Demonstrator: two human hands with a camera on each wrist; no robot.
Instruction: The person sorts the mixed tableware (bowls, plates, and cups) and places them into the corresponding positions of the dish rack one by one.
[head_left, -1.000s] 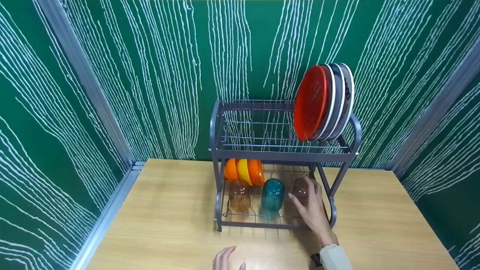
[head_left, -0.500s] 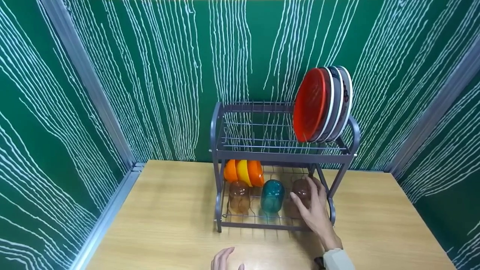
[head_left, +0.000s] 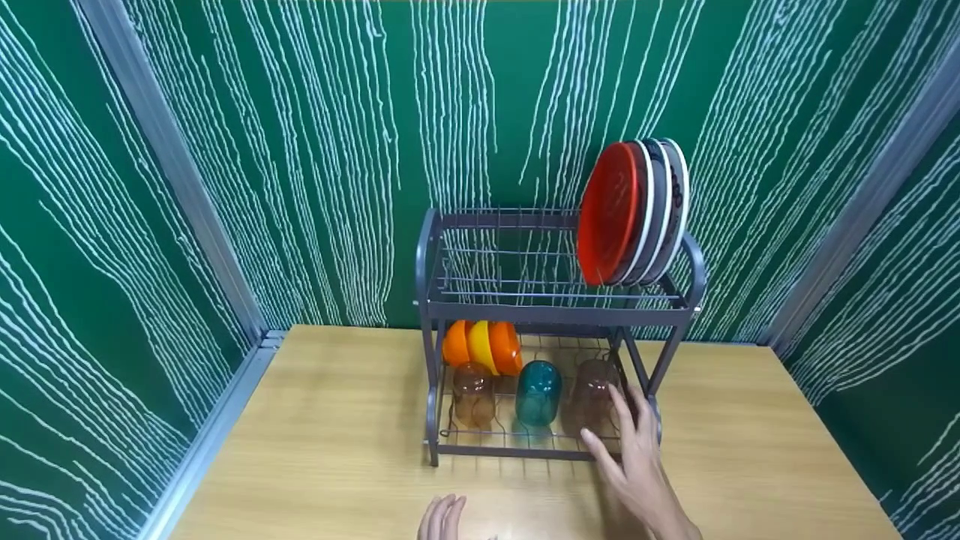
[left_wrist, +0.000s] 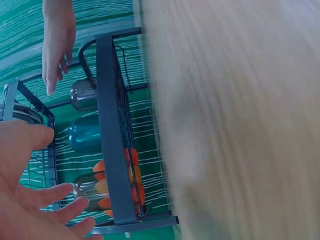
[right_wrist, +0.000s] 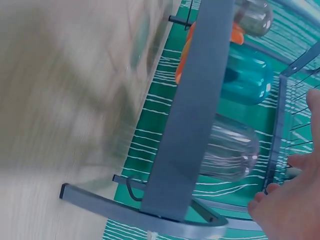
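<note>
My right hand [head_left: 637, 469] is just in front of the rack's lower right side, fingers spread and holding nothing. Behind its fingertips a brownish clear glass [head_left: 594, 386] stands upside down on the lower shelf; the right wrist view shows the hand apart from that glass [right_wrist: 231, 149]. A teal glass [head_left: 538, 394] is in the middle, and an amber-brown glass [head_left: 474, 396] at the left. Near the table's front edge, my left hand [head_left: 442, 519] is partly in view; in the left wrist view its fingers are loosely extended with nothing held.
The grey two-tier dish rack [head_left: 555, 312] stands on the wooden table [head_left: 337, 435]. Several plates, a red plate [head_left: 606, 214] foremost, stand on edge at the upper right. Orange and yellow bowls [head_left: 481, 347] are nested behind the amber-brown glass. A green wall [head_left: 517, 97] rises behind.
My right hand has let go of the brownish clear glass and drawn back toward the front, leaving it on the lower shelf. The left hand has hardly moved.
</note>
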